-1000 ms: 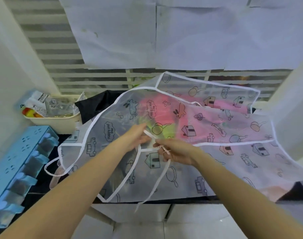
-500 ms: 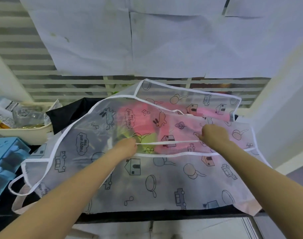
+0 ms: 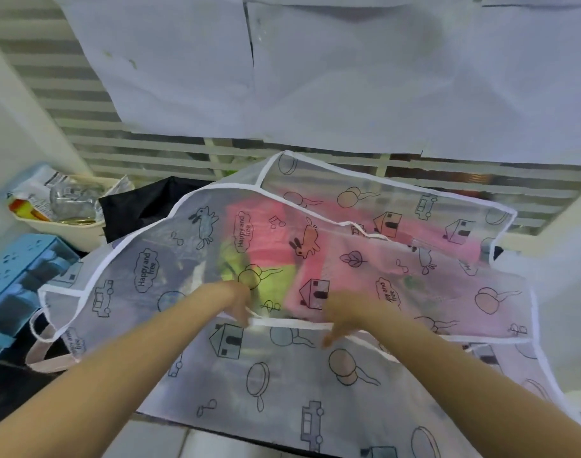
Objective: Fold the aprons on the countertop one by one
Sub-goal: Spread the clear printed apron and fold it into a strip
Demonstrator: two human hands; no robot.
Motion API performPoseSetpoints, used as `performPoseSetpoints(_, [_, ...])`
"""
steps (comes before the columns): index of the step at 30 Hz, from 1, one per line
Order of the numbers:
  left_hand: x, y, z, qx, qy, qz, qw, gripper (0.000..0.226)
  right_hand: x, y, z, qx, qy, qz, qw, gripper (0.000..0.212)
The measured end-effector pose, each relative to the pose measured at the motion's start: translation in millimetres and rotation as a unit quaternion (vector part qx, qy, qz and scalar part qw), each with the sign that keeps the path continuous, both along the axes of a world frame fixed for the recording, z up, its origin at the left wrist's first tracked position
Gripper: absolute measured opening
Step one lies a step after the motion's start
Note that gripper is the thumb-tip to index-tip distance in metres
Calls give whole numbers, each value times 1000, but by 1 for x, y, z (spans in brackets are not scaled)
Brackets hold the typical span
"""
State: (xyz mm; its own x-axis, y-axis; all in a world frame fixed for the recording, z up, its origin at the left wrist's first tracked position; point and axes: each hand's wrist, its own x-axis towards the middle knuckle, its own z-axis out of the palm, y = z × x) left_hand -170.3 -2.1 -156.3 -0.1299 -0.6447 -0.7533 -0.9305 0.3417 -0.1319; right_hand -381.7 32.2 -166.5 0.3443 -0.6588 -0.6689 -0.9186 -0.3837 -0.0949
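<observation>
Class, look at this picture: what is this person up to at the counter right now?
A person is folding a see-through printed apron spread over a dark countertop. Both hands meet at its white trimmed edge: the left hand pinches the trim, and the right hand is on it beside the left, its grip blurred. Pink and yellow fabric shows through the apron. A cream tub and a blue rack sit to the left.
</observation>
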Motion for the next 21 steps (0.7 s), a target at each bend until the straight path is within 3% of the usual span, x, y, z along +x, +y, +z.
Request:
performPoseSetpoints(5, [8, 5, -2, -66, -9, -30, 997, 7, -17, -2, -2, 26, 28, -26, 999, 42])
performPoseSetpoints(7, [7, 2, 3, -73, 5, -35, 997, 19, -26, -2, 3, 24, 43, -44, 998, 35])
performPoseSetpoints(9, [4, -3, 8, -97, 33, -44, 994, 11, -37, 2, 6, 9, 68, -63, 996, 32])
performPoseSetpoints(12, [-7, -11, 11, -146, 71, -62, 985, 20, -48, 14, 3, -20, 83, -103, 991, 33])
performPoseSetpoints(17, [-10, -13, -5, -138, 27, -82, 987, 21, -45, 25, -3, -85, 40, -160, 983, 25])
performPoseSetpoints(21, [5, -7, -15, -137, 22, -77, 987, 21, -37, 30, 4, 7, 26, -200, 980, 43])
